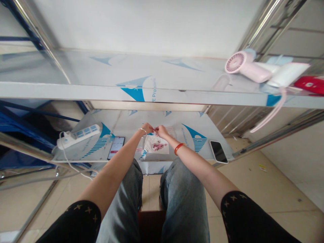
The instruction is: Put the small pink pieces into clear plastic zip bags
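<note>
My left hand (147, 128) and my right hand (161, 131) meet fingertip to fingertip above the lower metal shelf (121, 118). Both have closed, pinching fingers; whatever lies between them is too small to make out. Just below the hands, a white sheet (165, 149) lies on the shelf, bearing white thread-like material (150, 143) and a cluster of pink-red beads (158, 146). A clear plastic bag or tray (171, 131) is partly visible beside my right hand.
A phone with a lit screen (116, 147) lies left, near a white power strip (81, 135) with a cable. At right is a dark-screened phone (218, 152). The upper shelf (101, 89) holds a pink handheld fan (246, 66) and a red item (310, 84).
</note>
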The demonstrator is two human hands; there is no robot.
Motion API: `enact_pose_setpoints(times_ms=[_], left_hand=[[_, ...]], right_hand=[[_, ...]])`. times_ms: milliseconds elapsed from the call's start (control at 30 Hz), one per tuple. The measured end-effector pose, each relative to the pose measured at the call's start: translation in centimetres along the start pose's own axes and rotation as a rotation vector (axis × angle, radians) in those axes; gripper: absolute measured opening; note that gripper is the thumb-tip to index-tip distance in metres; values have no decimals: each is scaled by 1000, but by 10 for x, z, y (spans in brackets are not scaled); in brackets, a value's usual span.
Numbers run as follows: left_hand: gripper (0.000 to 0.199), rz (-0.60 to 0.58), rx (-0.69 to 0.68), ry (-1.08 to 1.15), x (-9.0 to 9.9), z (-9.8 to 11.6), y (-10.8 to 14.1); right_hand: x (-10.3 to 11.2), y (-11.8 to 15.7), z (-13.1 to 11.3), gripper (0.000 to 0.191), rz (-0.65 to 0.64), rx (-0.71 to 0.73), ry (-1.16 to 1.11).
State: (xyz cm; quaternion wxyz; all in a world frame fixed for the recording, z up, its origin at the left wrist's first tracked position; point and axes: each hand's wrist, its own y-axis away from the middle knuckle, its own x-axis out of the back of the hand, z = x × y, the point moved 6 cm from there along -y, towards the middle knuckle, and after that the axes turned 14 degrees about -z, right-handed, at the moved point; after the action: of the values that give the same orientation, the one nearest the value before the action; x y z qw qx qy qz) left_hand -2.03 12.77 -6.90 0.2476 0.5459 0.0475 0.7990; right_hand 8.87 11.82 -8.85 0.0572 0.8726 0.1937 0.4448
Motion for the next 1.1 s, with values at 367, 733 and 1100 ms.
enact_pose_setpoints(times_ms=[367,733,1100], left_hand=[[19,87,-19,11,10,2,2],[28,125,-72,498,7,-12,-13],[22,55,-53,684,1,-9,-11]], right_hand=[[13,11,-8,27,132,-99,192],[16,3,-5,21,219,67,-62],[9,-1,-4,32,208,69,-459]])
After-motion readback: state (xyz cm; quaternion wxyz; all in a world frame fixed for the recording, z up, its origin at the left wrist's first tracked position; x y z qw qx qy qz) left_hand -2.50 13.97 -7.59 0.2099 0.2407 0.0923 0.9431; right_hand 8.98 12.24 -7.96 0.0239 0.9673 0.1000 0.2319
